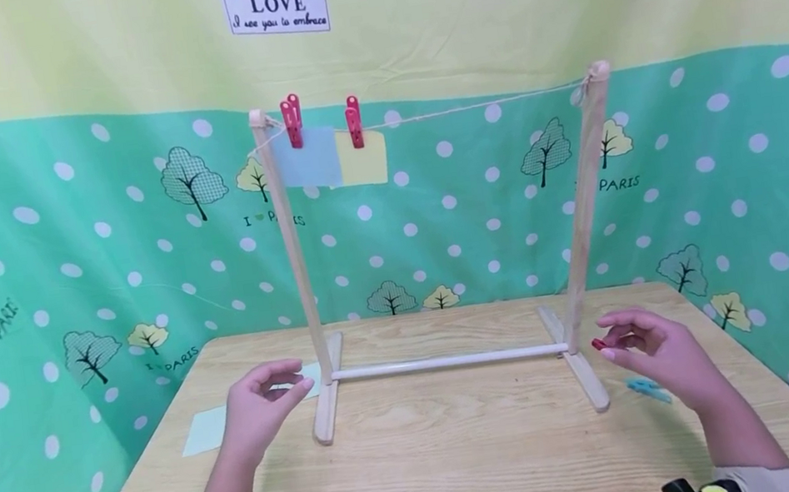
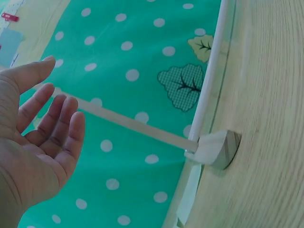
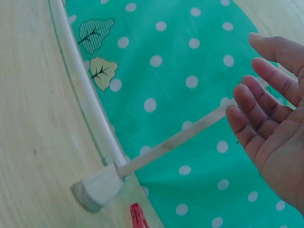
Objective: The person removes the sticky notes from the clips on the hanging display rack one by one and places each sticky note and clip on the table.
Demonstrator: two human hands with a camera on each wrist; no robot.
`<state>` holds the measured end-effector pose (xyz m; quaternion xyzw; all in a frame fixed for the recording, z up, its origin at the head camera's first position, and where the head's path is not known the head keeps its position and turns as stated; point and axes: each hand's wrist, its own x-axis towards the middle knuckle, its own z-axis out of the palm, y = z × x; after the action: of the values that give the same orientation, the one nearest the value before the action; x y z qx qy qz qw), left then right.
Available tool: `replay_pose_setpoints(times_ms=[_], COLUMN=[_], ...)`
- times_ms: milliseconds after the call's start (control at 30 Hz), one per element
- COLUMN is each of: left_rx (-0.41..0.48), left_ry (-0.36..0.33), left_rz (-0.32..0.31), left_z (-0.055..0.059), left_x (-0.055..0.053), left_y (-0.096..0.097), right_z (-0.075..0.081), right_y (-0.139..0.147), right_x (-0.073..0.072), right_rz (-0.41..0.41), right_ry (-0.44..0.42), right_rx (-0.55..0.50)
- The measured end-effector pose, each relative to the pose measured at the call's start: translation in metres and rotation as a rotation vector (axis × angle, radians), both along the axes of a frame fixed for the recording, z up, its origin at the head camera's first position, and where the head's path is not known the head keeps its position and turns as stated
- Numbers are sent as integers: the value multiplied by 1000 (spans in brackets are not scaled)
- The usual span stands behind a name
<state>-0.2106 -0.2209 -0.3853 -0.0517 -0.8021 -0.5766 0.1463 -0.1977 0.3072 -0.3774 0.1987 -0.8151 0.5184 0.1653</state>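
My left hand (image 1: 263, 407) hovers over the left of the table, fingers loosely bent and holding nothing; the left wrist view shows the bare palm (image 2: 38, 161). Pale green paper sheets (image 1: 204, 432) lie beneath and beside it. My right hand (image 1: 655, 352) is raised at the right, also with nothing in its loosely bent fingers. Near its thumb tip in the head view shows a red clothespin (image 1: 597, 343), which the right wrist view places on the table, apart from the hand. Below that hand lies a blue clothespin (image 1: 648, 389).
A wooden stand (image 1: 297, 251) with a white crossbar (image 1: 449, 362) stands between the hands. From its string (image 1: 481, 106) hang a blue sheet (image 1: 310, 161) and a yellow sheet (image 1: 366, 162), held by red clothespins (image 1: 354, 123). A patterned curtain (image 1: 455, 246) encloses the table.
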Motion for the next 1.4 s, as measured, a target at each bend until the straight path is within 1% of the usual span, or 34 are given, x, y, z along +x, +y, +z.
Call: replay_pose_setpoints(times_ms=[233,333,467,600,733,900,967,1067,1300,1400], left_rx=[85,97,102,105,105,126,132,139,153,156], left_ry=[-14,-33,-12,24,31,73,84,80,93,91], left_rz=[-53,-60,-80,-126,-184,-245,-255,-266,-272,-274], left_z=[8,13,19,26,34,45,48,54,72,77], left_x=[-5,-6,-11,-16,-20,-24,-25,-27,-36,-40], left_y=[13,16,20,24,29,33,34,35,42,44], right_z=[12,18,25,34,45,58,63,71,93,102], right_y=[-14,-19,-23,-27,-32,-37,-40,-44,-54,-56], right_x=[-3,-3,-7,-11,-12,-13,-14,-18,-27,-29], right_rz=[-32,-41,-41,-7,46,103,119,141,194,216], right_ry=[39,51,81,121,144,154,153,157,194,198], right_rx=[2,22,71,81,45,4,-7,-14,21,33])
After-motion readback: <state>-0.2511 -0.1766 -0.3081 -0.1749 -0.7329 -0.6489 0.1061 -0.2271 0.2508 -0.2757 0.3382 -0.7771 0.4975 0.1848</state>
